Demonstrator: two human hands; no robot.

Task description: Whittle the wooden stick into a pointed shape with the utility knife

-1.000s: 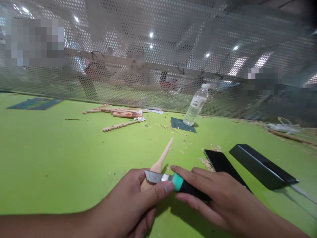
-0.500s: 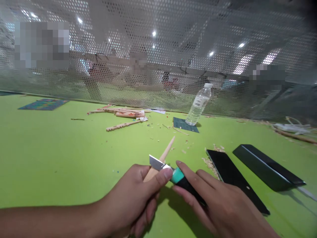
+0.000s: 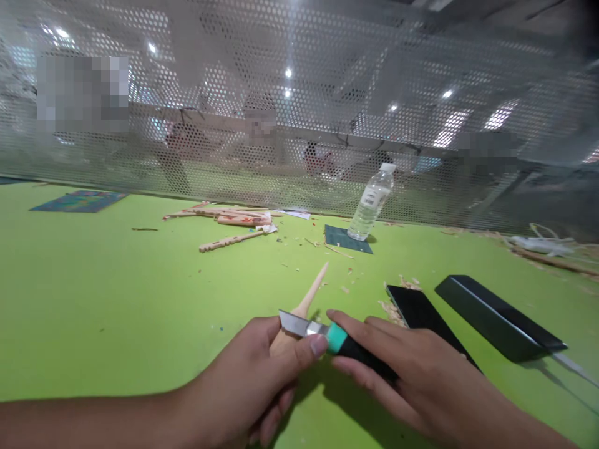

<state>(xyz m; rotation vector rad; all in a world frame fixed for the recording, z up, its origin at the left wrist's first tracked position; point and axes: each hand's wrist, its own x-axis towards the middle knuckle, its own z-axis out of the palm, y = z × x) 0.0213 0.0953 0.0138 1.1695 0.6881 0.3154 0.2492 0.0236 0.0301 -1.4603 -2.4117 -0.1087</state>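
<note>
My left hand (image 3: 248, 386) is closed round the thick end of a pale wooden stick (image 3: 309, 295) whose thin tip points away over the green table. Its thumb presses on the back of a knife blade. My right hand (image 3: 412, 374) grips the knife (image 3: 327, 337) by its black and teal handle. The steel blade lies across the stick just beyond my left fingers.
Two flat black pieces (image 3: 496, 318) lie to the right with wood shavings (image 3: 388, 305) beside them. A water bottle (image 3: 372, 202) stands on a small dark mat (image 3: 349, 240) near a perforated metal screen (image 3: 299, 125). Carved wooden sticks (image 3: 229, 221) lie at the back left.
The blade slid forward along the stick toward its tip, then came back toward my left hand. Both hands keep their grips.
</note>
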